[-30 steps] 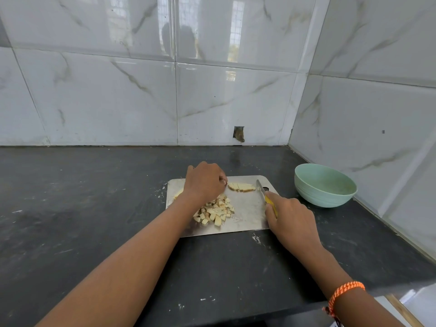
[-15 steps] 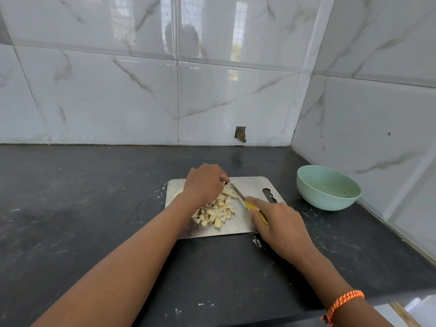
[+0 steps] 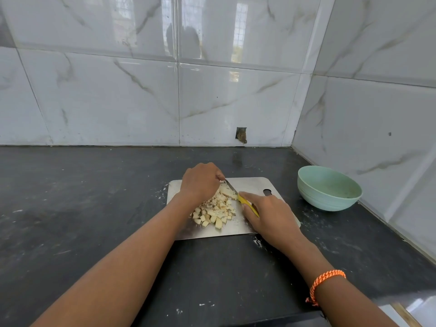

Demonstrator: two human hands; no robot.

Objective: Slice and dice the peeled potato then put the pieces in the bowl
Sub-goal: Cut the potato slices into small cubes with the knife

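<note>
The right hand (image 3: 271, 215) was wrapped round the yellow plastic handle of a small steel-bladed knife (image 3: 238, 195), forefinger laid along the top, the blade running up and left across the last uncut piece of pale peeled potato (image 3: 227, 192). The left hand (image 3: 200, 182) sat curled over that piece from the far left, fingertips bent down on it just beside the blade; whether they pinched it or only pressed it I could not tell, since the knuckles hid them. Nearer, a heap of pale diced potato cubes (image 3: 214, 213) lay in the middle of the flat, silvery metal cutting board (image 3: 250, 182), touching the piece being cut.

Outward from there, the round pale-green bowl (image 3: 329, 188) stood to the right on the dark stone counter (image 3: 82, 208), apart from the board and with no potato in it that I could see.

To my eye the dicing was almost done. Doing it well meant keeping the left fingertips tucked back behind the knuckles, cutting straight down in even steps, and holding the small remnant steady, as a smooth metal board would probably let it slide. The heap crowded the blade and might have wanted shifting aside.
</note>
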